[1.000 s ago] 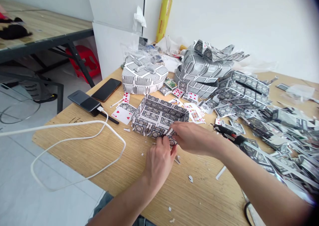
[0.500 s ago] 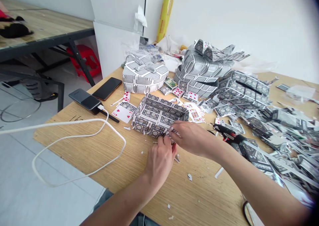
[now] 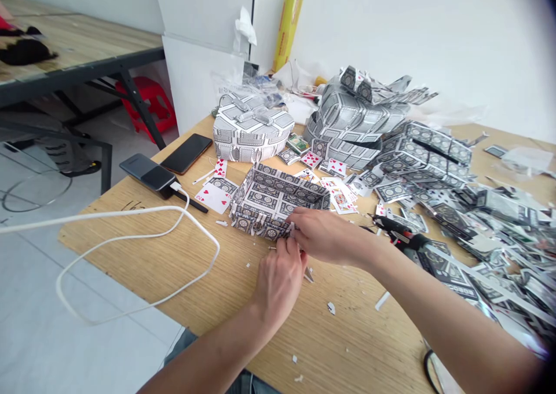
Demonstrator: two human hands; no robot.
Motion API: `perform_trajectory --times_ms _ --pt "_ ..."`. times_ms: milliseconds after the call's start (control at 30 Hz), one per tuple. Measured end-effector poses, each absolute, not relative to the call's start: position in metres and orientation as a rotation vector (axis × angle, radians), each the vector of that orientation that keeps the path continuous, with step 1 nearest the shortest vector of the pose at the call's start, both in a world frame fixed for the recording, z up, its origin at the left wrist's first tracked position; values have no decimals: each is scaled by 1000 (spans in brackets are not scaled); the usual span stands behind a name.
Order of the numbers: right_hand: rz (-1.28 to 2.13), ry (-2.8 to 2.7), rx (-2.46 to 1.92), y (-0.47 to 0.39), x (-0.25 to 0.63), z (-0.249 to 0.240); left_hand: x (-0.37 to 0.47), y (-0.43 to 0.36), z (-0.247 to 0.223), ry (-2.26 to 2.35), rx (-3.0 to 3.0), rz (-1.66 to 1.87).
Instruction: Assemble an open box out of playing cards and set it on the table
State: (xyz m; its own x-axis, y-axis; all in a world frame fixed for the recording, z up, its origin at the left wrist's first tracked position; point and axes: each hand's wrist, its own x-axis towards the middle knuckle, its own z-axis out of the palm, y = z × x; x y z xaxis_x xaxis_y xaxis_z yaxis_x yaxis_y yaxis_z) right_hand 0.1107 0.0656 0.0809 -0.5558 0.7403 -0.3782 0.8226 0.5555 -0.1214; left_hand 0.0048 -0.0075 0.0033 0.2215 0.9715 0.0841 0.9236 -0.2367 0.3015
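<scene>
Hands: left hand, fingers bent and close together against the near wall of the box, hold hidden, cannot tell; right hand, fingertips gathered on the near rim at a white scrap, pinch unconfirmed.
Box: open-topped, upright on the table, just beyond both hands.
Near rim: right hand slightly further left than half a second ago.
Table, left: cable, power bank, phone.
Table, back: lidded case.
Table, right: black tool, card heap.
Near right corner: screened by both hands.
</scene>
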Motion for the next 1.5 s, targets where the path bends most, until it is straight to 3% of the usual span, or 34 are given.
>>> perform_trajectory --times_ms 300,867,1133,1500 --pt "-933 2765 1303 65 133 74 5 -5 -1 1841 2338 493" --pt "-671 2896 1388 47 157 80 5 -5 -1 1877 2407 578" --pt "-799 2815 1341 44 178 93 5 -5 0 1872 2391 581" --pt "-195 3108 1211 42 184 74 7 -7 -2 1910 2460 645"
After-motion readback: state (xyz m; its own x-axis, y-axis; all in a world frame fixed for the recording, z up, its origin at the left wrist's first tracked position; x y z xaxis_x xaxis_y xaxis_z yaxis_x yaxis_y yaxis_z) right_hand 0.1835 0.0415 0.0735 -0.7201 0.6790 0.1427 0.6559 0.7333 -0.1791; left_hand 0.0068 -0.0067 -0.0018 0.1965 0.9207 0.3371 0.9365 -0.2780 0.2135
